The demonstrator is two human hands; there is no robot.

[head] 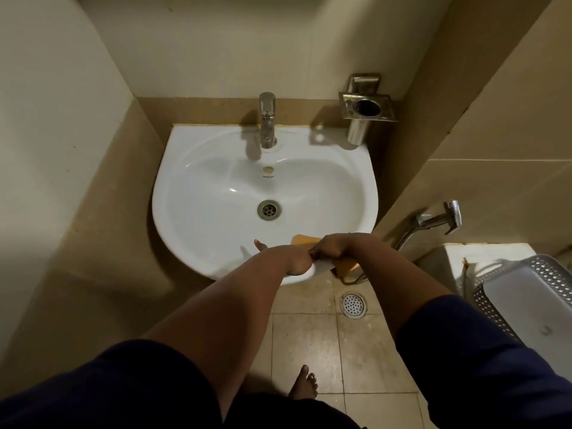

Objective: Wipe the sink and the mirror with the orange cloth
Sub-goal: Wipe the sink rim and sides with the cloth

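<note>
Orange cloth (305,240) shows in two bits, one above the right hand (332,246) and one hanging below it, so that hand is clenched round the cloth at the near rim of the sink (192,243), right of the frame's centre. The left hand (291,258) meets it knuckle to knuckle; its thumb points up toward the bowl, and its fingers look to pinch the cloth too, though the join is too dark to be sure. Both look busy folding or wringing rather than wiping. Beyond them the white bowl gleams, drain (269,209) in the middle, tap (267,123) at the back edge, a steel cup holder (365,111) on the wall at upper right. No mirror is in view. I'd guess the wipe has barely begun. The loose end dangles past the rim over the floor (306,342), so it may drag there and pick up dirt. A bare foot (305,383) stands on tile that could be slippery if water drips off the cloth.
</note>
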